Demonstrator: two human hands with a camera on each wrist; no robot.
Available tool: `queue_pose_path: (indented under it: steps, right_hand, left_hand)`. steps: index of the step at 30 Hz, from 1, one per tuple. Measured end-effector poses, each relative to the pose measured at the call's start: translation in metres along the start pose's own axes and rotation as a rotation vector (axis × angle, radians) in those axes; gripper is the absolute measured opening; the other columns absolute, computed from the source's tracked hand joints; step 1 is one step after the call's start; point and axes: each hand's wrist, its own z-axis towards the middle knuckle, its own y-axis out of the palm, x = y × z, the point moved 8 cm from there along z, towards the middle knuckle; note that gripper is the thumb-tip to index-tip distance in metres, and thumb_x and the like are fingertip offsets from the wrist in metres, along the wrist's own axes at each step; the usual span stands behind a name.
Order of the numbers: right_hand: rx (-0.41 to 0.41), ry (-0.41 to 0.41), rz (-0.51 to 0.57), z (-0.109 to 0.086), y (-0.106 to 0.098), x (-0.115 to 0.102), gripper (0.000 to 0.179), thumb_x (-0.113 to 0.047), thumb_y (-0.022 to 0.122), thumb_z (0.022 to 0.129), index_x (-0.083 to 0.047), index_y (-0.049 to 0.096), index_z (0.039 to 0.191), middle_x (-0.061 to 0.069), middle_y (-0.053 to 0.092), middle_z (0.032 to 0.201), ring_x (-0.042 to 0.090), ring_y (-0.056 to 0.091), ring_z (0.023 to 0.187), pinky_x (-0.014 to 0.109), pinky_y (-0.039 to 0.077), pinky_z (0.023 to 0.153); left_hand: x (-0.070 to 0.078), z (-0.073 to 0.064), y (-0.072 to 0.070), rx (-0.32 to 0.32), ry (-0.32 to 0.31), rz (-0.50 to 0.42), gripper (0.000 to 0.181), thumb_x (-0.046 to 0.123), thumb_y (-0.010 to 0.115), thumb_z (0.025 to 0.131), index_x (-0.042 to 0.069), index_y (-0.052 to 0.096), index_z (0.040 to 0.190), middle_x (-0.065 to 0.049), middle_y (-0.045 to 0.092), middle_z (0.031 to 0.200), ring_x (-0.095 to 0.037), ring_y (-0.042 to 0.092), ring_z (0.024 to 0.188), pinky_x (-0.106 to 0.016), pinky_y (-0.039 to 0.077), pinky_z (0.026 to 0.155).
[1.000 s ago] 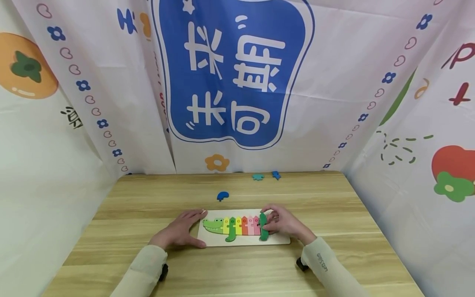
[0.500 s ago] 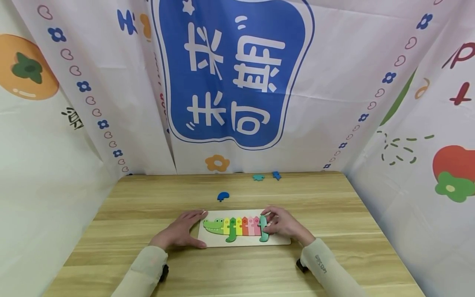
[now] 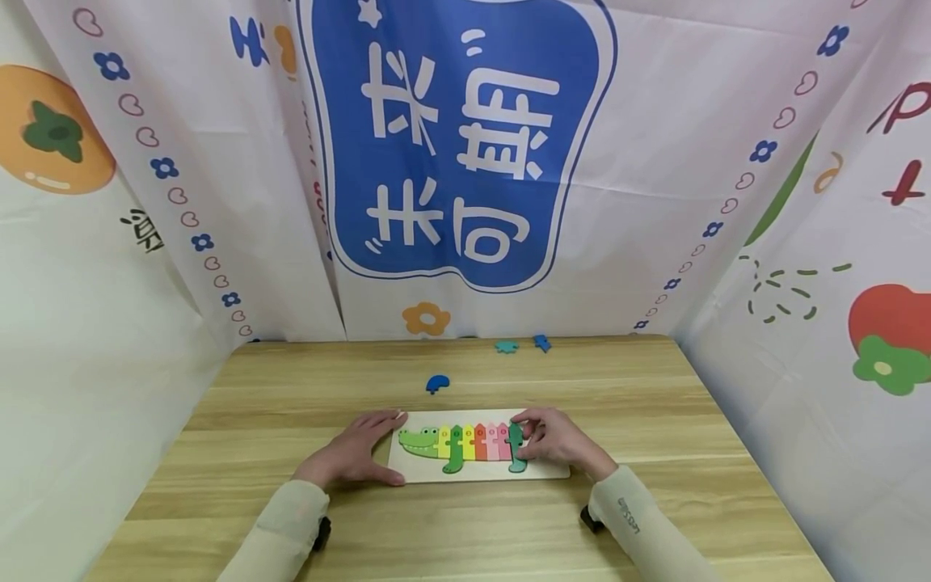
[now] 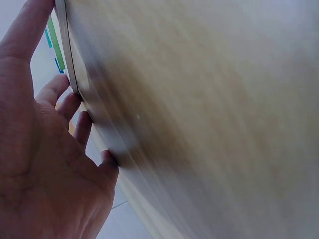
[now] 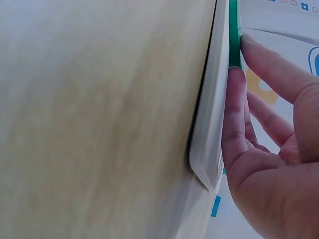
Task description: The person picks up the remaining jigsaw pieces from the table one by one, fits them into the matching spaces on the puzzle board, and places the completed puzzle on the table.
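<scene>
A pale wooden puzzle board (image 3: 480, 477) lies on the table with a crocodile puzzle on it, its green head (image 3: 418, 441) toward the left. Numbered segments in green, yellow, orange-red and pink follow the head. My left hand (image 3: 347, 451) spans the board's left end, fingers at the far corner and thumb at the near one. At the row's right end my right hand (image 3: 558, 440) holds a dark green puzzle piece (image 3: 517, 457) with a foot at its lower end. In the right wrist view, fingertips rest against the green piece (image 5: 234, 35), close over the board.
On the table (image 3: 291, 388) behind the board lies a curved blue piece (image 3: 437, 384). Farther back, near the rear edge, are a teal piece (image 3: 507, 347) and a small blue piece (image 3: 541, 343). Printed white cloth (image 3: 618, 242) hangs behind and at both sides.
The green piece under my right hand has shifted slightly and its shine differs. The left hand has stayed at the board's left end.
</scene>
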Motion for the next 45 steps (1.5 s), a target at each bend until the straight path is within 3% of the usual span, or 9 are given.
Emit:
queue_pose_path:
  steps: [33, 39, 45]
  right_hand:
    - [0.006, 0.0, -0.019, 0.0, -0.001, -0.001, 0.056, -0.007, 0.092, 0.077, -0.005, 0.068, 0.127, 0.008, 0.063, 0.095, 0.018, 0.059, 0.077, 0.026, 0.054, 0.067]
    - [0.001, -0.018, -0.02, -0.002, -0.006, 0.002, 0.052, -0.011, 0.085, 0.087, -0.005, 0.065, 0.134, 0.007, 0.063, 0.097, 0.017, 0.062, 0.078, 0.027, 0.057, 0.064]
    - [0.107, -0.011, -0.098, -0.004, -0.029, 0.002, 0.04, -0.011, 0.078, 0.093, -0.008, 0.068, 0.132, 0.005, 0.064, 0.096, 0.016, 0.062, 0.077, 0.027, 0.054, 0.06]
  left_hand:
    - [0.0, 0.001, 0.0, 0.003, 0.009, -0.008, 0.111, 0.064, 0.086, 0.074, 0.02, 0.035, 0.163, -0.009, 0.03, 0.169, -0.043, 0.022, 0.156, -0.068, 0.027, 0.121]
    - [0.0, 0.0, 0.002, 0.002, 0.017, -0.005, 0.111, 0.065, 0.085, 0.074, 0.019, 0.036, 0.163, -0.009, 0.031, 0.169, -0.043, 0.024, 0.155, -0.068, 0.028, 0.12]
    - [0.0, -0.001, 0.001, 0.003, 0.014, -0.01, 0.111, 0.064, 0.085, 0.074, 0.019, 0.035, 0.163, -0.01, 0.03, 0.17, -0.044, 0.022, 0.155, -0.07, 0.027, 0.12]
